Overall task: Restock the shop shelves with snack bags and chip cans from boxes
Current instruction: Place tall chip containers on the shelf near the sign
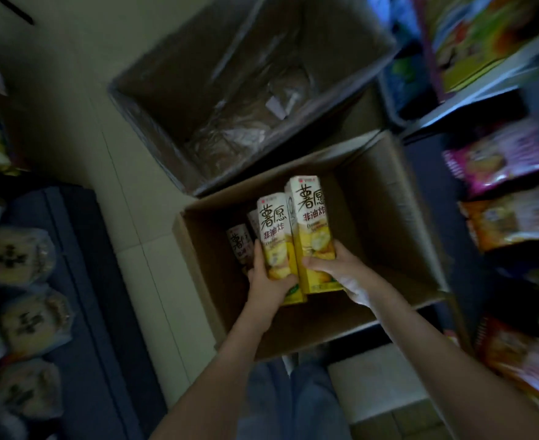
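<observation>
An open cardboard box (398, 217) stands on the floor in front of me. My left hand (269, 281) grips the lower end of a tall yellow and white chip box (276, 236). Beside it, my right hand (334, 268) grips a second chip box (312, 223) of the same kind. Both chip boxes are held upright above the cardboard box. Two more chip boxes (241, 246) stand inside it at the left, partly hidden behind my left hand.
A larger cardboard box (153, 122) lined with clear plastic stands just beyond. Shelves with colourful snack bags (496, 166) rise on the right. On the left a dark shelf (80, 281) holds round wrapped snacks (17, 258). Pale floor tiles (71, 106) run between them.
</observation>
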The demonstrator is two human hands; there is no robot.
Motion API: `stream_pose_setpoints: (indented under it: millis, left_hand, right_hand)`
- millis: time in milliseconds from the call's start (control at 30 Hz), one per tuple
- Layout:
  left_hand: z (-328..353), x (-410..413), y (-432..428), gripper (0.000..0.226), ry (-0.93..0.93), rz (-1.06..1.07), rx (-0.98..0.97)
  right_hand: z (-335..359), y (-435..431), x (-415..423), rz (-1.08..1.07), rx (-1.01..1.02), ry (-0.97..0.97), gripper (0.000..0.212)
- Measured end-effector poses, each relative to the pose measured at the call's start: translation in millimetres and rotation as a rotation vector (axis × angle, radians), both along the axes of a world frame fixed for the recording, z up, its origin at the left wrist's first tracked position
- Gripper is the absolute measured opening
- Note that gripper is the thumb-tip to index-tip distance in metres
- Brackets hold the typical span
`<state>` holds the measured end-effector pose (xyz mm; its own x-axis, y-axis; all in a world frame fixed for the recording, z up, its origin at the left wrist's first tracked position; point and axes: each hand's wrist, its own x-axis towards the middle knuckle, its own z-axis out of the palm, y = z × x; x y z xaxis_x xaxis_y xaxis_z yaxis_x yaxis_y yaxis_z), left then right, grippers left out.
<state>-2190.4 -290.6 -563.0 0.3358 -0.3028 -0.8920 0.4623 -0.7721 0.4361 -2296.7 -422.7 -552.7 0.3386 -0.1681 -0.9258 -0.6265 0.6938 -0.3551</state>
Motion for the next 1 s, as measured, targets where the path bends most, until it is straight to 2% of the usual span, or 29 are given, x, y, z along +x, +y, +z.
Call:
stream_pose_setpoints:
  millis: [67,100,233,433,500,533,600,633,800,1000]
  left_hand:
    - [48.1,2.6,-7.0,0.113,0.018,-0.009,-0.098]
    - [77.0,4.9,-12.4,0.116,0.036,-0.012,-0.163]
    - [209.4,18.5,-41.0,0.106,0.106,-0.075,-0.431]
    - [375.2,9.3,-71.6,0.099,0.113,-0.386,-0.839]
    - [422.4,-5.9,-82.6,0.100,0.082,-0.440,-0.961]
    - [443.4,-14.1,-87.1,0.103,0.063,-0.460,-1.013]
    - [486.1,-29.8,-95.6,0.113,0.037,-0.502,-1.068]
    - [508.4,-38.3,-98.2,0.116,0.022,-0.522,-1.085]
    - [600.5,-91.8,-104.7,0.100,-0.021,-0.595,-1.258]
    - [701.7,-167.8,-98.8,0.094,-0.046,-0.659,-1.460]
  right_hand:
    - [65.7,-9.6,-5.0,-0.049,-0.028,-0.040,0.106]
    - [99.9,-13.3,-7.2,-0.078,-0.050,-0.064,0.108]
    - [228.5,-21.1,-20.8,-0.214,-0.194,-0.161,0.093]
    - [397.8,-13.4,-51.9,-0.376,-0.530,-0.354,0.107]
    - [447.3,-9.7,-64.3,-0.399,-0.651,-0.397,0.103]
    - [468.4,-8.6,-72.0,-0.418,-0.719,-0.415,0.094]
    - [513.8,-5.8,-87.7,-0.444,-0.845,-0.455,0.078]
    - [535.9,-2.8,-96.5,-0.454,-0.896,-0.466,0.076]
    - [633.4,20.5,-156.9,-0.530,-1.103,-0.518,0.091]
    - [734.7,62.9,-232.5,-0.598,-1.361,-0.564,0.080]
